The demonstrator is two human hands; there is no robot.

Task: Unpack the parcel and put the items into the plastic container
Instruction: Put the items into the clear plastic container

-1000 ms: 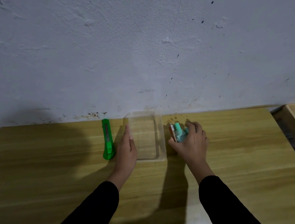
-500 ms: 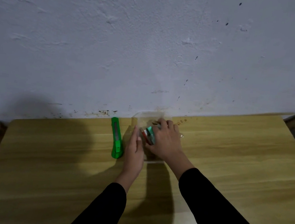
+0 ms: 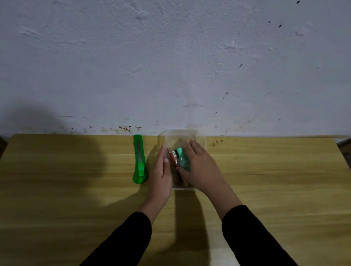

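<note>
Clear container (image 3: 200, 138) at the table's (image 3: 273, 189) far edge, against the wall (image 3: 179, 56), open board near and right; left hand (image 3: 161, 175) flat on its left side, holding nothing; right hand (image 3: 199, 169) inside, closed on small items (image 3: 177, 155); cutter (image 3: 140, 159) left.

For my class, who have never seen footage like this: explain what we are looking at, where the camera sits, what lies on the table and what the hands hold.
There is no machine here, only a person's two bare hands, filmed by a camera worn on the head and looking down. On the wooden table by the wall stands a clear plastic container, with a green utility knife lying to its left. The left hand steadies the container's side. The right hand, over the container, has small items in its grip, teal and reddish; what they are is unclear.
</note>
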